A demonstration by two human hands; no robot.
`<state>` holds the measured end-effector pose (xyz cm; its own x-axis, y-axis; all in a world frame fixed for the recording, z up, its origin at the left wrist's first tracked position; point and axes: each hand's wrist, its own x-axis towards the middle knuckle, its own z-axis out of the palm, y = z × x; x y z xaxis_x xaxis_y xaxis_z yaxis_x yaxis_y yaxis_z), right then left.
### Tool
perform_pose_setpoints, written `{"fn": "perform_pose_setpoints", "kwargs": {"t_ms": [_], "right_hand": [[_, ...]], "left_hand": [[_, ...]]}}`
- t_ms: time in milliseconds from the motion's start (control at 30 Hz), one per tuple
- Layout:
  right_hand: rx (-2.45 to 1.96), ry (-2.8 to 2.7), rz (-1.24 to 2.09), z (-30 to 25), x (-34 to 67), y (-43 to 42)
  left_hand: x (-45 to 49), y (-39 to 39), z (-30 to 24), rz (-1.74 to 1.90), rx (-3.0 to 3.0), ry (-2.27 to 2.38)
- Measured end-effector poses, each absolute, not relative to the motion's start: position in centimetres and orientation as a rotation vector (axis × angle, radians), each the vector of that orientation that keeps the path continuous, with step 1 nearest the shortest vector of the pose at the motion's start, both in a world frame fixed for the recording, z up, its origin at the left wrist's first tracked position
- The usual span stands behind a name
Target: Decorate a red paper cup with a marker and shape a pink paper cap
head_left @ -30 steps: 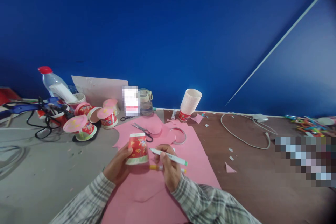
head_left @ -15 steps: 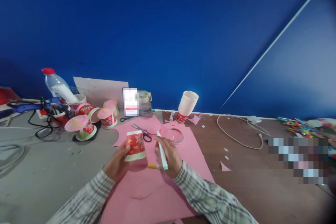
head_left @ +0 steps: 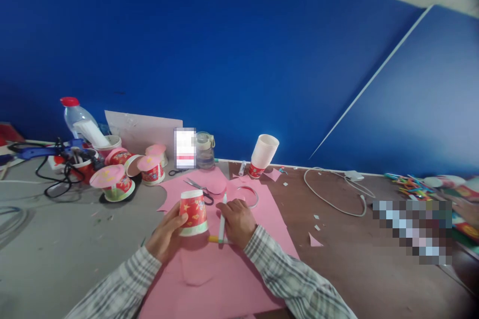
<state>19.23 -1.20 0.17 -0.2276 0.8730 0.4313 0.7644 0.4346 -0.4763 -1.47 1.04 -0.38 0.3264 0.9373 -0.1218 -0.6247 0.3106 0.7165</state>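
My left hand [head_left: 168,232] is wrapped round the side of a red patterned paper cup [head_left: 193,214], turned narrow end up, with a pale green band along its lower rim. A white marker [head_left: 222,224] with a green end is in my right hand [head_left: 238,219]; the fingers are curled and partly hidden. Under that marker lies a yellow-ended marker [head_left: 213,239], on the pink paper sheet [head_left: 239,274]. Behind the cup, scissors [head_left: 205,196] with dark handles rest on the sheet. A tape-like ring [head_left: 255,197] lies beyond my right hand.
Several decorated cups [head_left: 151,169] stand at left, near a red-capped bottle [head_left: 71,112] and a blue glue gun [head_left: 48,151]. A clear flask [head_left: 205,152] stands at the back. Stacked cups [head_left: 264,154], a white cable [head_left: 333,205] and colored sticks [head_left: 411,187] are at right.
My right hand has turned palm-down and lowered slightly, bringing the marker more upright in the view, over the yellow-ended one. The cup in my left hand has straightened. The view has tilted slightly.
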Motion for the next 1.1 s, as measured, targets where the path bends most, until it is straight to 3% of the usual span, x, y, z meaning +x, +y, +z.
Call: {"fn": "perform_pose_setpoints", "kwargs": {"t_ms": [467,1100], "right_hand": [[-1.105,-1.627,0.771,1.2,18.3,-2.6],[-0.889,-1.221,0.868,2.7,17.3,-3.9]], "left_hand": [[-1.3,0.4,0.0,1.007,0.621,0.438],[-0.8,0.5,0.8,1.082,0.642,0.572]]}}
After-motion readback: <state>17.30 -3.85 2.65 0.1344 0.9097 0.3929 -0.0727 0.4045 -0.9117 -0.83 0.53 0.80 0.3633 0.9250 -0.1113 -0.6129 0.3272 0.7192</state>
